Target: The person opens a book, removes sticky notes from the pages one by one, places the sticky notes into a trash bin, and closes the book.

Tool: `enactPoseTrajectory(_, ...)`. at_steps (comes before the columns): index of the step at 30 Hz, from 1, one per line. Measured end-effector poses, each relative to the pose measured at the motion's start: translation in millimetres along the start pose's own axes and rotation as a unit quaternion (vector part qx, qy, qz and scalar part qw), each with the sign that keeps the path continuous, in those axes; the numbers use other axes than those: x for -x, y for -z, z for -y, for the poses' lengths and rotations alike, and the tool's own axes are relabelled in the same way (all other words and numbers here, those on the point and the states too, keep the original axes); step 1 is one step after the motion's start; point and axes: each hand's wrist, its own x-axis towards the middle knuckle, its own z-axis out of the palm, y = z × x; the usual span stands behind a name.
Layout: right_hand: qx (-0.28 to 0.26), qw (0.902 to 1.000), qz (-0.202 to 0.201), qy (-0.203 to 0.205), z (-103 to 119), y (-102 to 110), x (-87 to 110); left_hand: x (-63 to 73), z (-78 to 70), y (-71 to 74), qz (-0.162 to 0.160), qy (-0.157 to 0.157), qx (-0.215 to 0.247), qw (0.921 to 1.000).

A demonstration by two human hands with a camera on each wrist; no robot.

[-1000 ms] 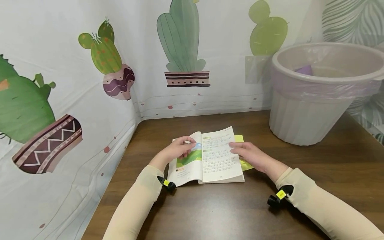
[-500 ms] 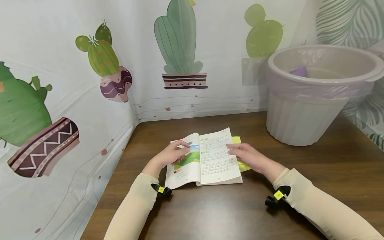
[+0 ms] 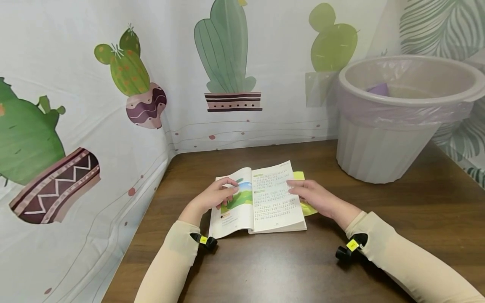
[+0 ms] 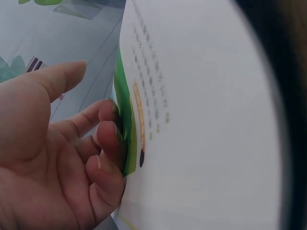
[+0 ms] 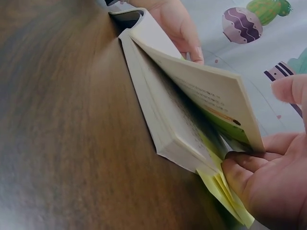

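Note:
A book (image 3: 278, 210) lies spread on the brown table, with a colourful picture on its left page and printed text on its right. My left hand (image 3: 214, 198) rests at the left page; in the left wrist view its bent fingertips (image 4: 111, 139) touch the picture, with the thumb apart. At the right edge, my right hand (image 3: 322, 198) holds a raised bundle of pages. From the right wrist, its fingers (image 5: 240, 179) sit at the lifted edge, some beneath it, and the thumb stands away. A yellow flap (image 5: 225, 194) sticks out beneath the pages.
A pale bin (image 3: 382, 151) with a clear liner stands at the back right, a purple item (image 3: 380, 89) inside. White cloth printed with cacti (image 3: 231, 54) hangs behind and left of the table (image 3: 257, 269). Small black cameras (image 3: 204, 240) sit on both wrists.
The left hand has shifted slightly left and down across the left page since a second ago. The right hand keeps its place at the page edge. The whole view has tilted slightly.

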Motion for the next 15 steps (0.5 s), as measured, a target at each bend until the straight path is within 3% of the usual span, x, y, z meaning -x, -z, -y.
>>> enactPoseTrajectory(15,0.004,0.9995,-0.012,0.029,5.0,-0.5,3.0,0.3,2.5,1.8,-0.004,-0.004,0.019,0.9998)
